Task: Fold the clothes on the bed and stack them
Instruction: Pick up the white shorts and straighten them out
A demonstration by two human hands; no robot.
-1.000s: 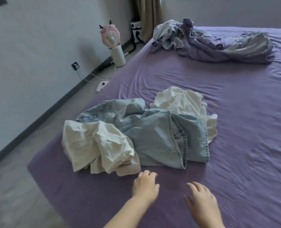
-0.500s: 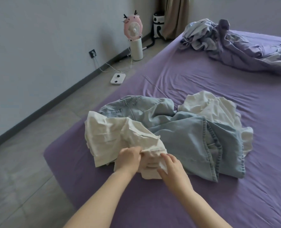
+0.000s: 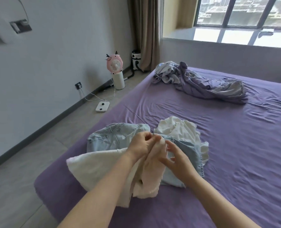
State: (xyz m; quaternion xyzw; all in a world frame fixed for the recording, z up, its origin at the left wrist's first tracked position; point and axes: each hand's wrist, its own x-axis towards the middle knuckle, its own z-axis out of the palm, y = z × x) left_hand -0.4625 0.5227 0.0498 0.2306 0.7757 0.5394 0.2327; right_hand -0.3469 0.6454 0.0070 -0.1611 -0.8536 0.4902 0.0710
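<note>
A cream-white garment (image 3: 93,168) hangs lifted above the near corner of the purple bed (image 3: 235,153). My left hand (image 3: 142,145) pinches its top edge at the highest point. My right hand (image 3: 177,159) is just to the right with fingers spread and bent against the hanging fabric; whether it grips is unclear. Behind them, light blue jeans (image 3: 106,137) lie crumpled on the sheet. A second white garment (image 3: 180,129) lies bunched beyond and to the right of the jeans.
A crumpled purple-grey duvet (image 3: 207,84) lies at the far side of the bed. On the floor to the left stand a pink fan (image 3: 114,63) on a white cylinder, a white scale (image 3: 102,106) and a cable to a wall socket.
Both hands went from hovering over the sheet to the cream garment, took hold of it and raised it off the pile. The camera tilted up, showing the window.
</note>
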